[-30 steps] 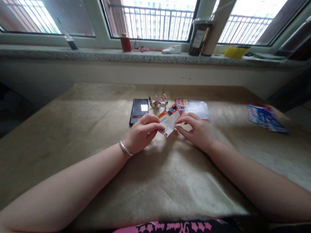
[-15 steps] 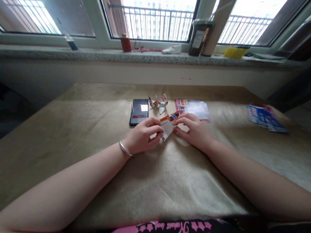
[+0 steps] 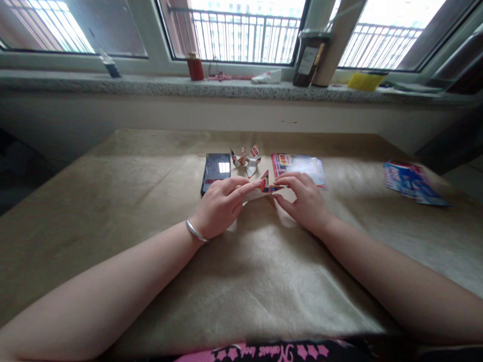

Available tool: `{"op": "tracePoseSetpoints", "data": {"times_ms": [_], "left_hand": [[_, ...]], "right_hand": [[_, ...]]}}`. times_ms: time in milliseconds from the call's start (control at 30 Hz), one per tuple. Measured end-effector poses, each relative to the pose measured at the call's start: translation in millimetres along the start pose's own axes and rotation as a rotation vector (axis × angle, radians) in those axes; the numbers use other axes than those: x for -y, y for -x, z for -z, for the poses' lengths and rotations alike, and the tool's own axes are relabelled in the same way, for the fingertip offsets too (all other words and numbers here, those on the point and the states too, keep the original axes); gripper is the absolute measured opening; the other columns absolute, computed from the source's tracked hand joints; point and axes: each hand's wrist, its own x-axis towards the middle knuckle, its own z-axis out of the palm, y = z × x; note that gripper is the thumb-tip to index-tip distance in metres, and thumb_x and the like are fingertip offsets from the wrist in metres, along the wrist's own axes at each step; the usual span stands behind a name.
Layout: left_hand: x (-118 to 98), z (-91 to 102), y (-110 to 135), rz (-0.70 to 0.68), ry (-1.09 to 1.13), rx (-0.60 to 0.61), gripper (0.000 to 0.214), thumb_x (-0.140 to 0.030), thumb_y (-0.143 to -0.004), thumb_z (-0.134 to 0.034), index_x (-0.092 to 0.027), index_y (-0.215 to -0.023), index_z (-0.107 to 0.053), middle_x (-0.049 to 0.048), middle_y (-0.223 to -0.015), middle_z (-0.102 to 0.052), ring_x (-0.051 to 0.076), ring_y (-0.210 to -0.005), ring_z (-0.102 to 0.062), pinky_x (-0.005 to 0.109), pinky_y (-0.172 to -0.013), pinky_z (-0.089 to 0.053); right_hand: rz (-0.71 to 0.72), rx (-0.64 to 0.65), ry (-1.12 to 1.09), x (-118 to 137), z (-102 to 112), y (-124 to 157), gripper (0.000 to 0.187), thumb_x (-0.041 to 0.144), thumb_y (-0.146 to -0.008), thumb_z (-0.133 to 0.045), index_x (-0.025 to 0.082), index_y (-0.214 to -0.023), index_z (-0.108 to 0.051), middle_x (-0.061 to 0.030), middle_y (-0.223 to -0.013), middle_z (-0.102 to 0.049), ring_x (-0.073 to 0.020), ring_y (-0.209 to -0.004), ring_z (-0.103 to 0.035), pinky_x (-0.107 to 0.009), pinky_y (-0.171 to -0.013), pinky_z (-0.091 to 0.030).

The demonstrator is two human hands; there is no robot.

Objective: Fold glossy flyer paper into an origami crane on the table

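Note:
A small folded piece of printed paper [image 3: 265, 185] is held low over the tan table cover [image 3: 264, 281], pinched between both hands. My left hand [image 3: 221, 207], with a silver bangle on the wrist, grips its left side with closed fingers. My right hand [image 3: 304, 201] pinches its right side with thumb and fingertips. Just behind the hands lie a finished folded paper figure [image 3: 247, 157], a dark phone [image 3: 216, 171] with a lit screen, and a stack of printed leaflets [image 3: 300, 168].
Another blue printed leaflet [image 3: 413, 183] lies at the right of the table. The stone window sill [image 3: 151, 85] behind holds a red cup [image 3: 195, 67], a dark jar [image 3: 308, 59], a yellow object [image 3: 365, 80] and other small items.
The paper, showing its white face a second ago, has been folded over and flattened; it is now smaller and seen edge-on. Both hands shifted slightly away from me.

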Motion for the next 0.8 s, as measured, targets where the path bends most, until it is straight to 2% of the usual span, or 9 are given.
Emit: {"op": "tracePoseSetpoints", "data": {"times_ms": [100,233,500,667,800], "left_hand": [[0,-1.6,1,0.007,-0.022,-0.027,0.055,-0.002,-0.080,-0.049,-0.024,-0.130,-0.042,0.0048,-0.113,-0.058,0.016,-0.098,-0.056,0.030,-0.082,-0.047],[0,-2.1,0,-0.012,0.016,-0.016,0.048,-0.003,-0.079,-0.050,-0.023,-0.123,-0.047,0.0040,-0.107,-0.061,0.016,-0.093,-0.057,0.031,-0.081,-0.048],[-1,3.0,-2,-0.038,0.241,0.156,0.029,-0.007,-0.085,-0.045,-0.021,-0.106,-0.060,0.0058,-0.106,-0.061,0.016,-0.094,-0.056,0.033,-0.084,-0.048],[-3,9.3,-5,0.019,0.302,0.231,0.019,-0.024,-0.090,-0.047,-0.019,-0.099,-0.063,0.0083,-0.110,-0.058,0.018,-0.100,-0.055,0.036,-0.089,-0.047],[-1,8.0,-5,0.065,0.333,0.182,0.020,-0.023,-0.090,-0.045,-0.017,-0.097,-0.063,0.0088,-0.108,-0.056,0.018,-0.101,-0.055,0.036,-0.090,-0.048]], "right_hand": [[0.019,0.029,-0.007,1,0,0,0.015,0.021,-0.081,-0.061,0.022,-0.096,-0.058,-0.0047,-0.092,-0.068,-0.0220,-0.088,-0.058,-0.039,-0.081,-0.047],[0.058,0.070,-0.033,2,2,-1,0.007,0.021,-0.082,-0.059,0.022,-0.089,-0.062,-0.0043,-0.085,-0.068,-0.0208,-0.086,-0.057,-0.036,-0.079,-0.047],[0.178,0.213,-0.114,3,3,-3,0.009,0.017,-0.083,-0.056,0.022,-0.084,-0.063,-0.0027,-0.084,-0.068,-0.0176,-0.083,-0.057,-0.033,-0.079,-0.047],[0.220,0.317,-0.149,4,2,-2,0.010,0.017,-0.083,-0.055,0.021,-0.081,-0.064,-0.0037,-0.084,-0.067,-0.0175,-0.084,-0.058,-0.033,-0.080,-0.047],[0.221,0.356,-0.131,2,3,-1,0.012,0.018,-0.083,-0.054,0.021,-0.080,-0.065,-0.0036,-0.083,-0.067,-0.0168,-0.082,-0.058,-0.033,-0.079,-0.048]]}}
